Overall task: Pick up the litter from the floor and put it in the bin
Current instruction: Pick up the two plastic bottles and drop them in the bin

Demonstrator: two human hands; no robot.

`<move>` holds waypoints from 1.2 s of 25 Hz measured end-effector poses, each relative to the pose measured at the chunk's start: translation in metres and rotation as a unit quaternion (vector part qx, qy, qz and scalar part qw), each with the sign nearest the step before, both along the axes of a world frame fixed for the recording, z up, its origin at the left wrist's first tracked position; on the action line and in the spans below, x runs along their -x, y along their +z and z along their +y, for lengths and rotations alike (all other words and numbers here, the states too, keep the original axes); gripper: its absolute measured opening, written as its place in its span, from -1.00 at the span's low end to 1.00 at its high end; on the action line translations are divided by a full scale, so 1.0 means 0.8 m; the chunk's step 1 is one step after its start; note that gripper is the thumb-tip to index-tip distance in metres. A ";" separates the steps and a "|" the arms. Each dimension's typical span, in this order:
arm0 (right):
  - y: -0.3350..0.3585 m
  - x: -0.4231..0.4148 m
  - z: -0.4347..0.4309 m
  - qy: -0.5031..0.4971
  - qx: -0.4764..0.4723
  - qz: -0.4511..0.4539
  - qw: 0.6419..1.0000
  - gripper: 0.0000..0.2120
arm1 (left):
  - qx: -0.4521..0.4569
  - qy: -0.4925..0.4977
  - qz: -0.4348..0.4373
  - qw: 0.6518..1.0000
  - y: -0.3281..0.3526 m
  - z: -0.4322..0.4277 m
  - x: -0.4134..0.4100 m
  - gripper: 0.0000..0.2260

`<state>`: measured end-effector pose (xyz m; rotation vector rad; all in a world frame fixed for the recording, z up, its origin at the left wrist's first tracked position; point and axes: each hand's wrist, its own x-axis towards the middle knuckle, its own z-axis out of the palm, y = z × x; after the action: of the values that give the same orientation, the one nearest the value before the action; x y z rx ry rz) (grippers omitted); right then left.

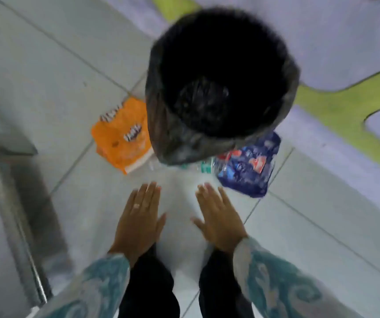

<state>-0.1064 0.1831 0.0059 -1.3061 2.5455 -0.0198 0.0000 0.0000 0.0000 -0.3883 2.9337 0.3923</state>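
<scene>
A round bin [161, 125] lined with a black bag stands on the white tiled floor ahead of me, and its dark inside shows only crumpled liner. An orange snack packet [121, 134] lies flat against its left side. A blue and red wrapper [251, 166] lies at its lower right. A small clear wrapper with green print [203, 167] sits between them at the bin's foot. My left hand [139, 216] and my right hand [218, 216] hover flat, palms down, fingers apart, just short of the litter. Neither hand holds anything.
A grey metal threshold or frame [17, 226] runs along the left. A lilac mat with lime-green shapes [345, 106] covers the floor to the right and behind the bin. My dark trouser legs [147, 290] fill the bottom middle.
</scene>
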 end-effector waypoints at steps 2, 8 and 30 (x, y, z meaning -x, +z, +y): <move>-0.095 0.033 -0.013 0.005 -0.045 0.031 0.998 -0.49 | 0.010 -0.046 -0.003 0.999 -0.087 -0.002 0.034 -0.43; -0.217 0.096 -0.061 -0.046 -0.077 0.083 0.993 -0.60 | 0.031 0.046 0.017 0.998 -0.208 -0.020 0.136 -0.55; 0.150 0.178 -0.202 -0.260 0.345 -0.010 0.902 -0.48 | -0.040 0.100 -0.073 0.991 0.089 -0.024 0.072 -0.36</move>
<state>-0.2492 0.0217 0.1262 -0.7227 2.8965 -1.1192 -0.0574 -0.0191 0.0709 -0.6731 2.7358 0.4826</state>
